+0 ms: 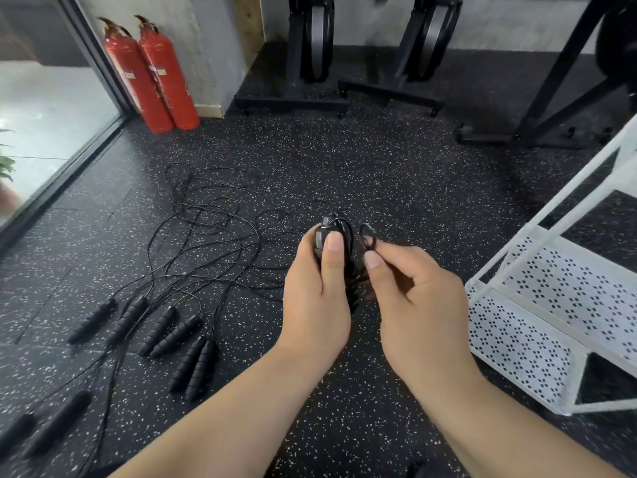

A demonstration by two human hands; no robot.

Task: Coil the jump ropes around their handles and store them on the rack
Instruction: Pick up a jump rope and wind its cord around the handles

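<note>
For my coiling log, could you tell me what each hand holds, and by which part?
The left hand grips the jump rope handles around their middle; the right hand pinches the cord loop between thumb and forefinger.

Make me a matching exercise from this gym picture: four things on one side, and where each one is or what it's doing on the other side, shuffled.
Things
1. fire extinguishers
2. white rack
3. loose jump ropes
4. left hand

Places or states
A. grips the black handles
B. lying tangled on the floor, left side
C. standing by the wall, far left
D. at the right edge, with perforated shelves

Pairs: 1-C, 2-D, 3-B, 4-A
</note>
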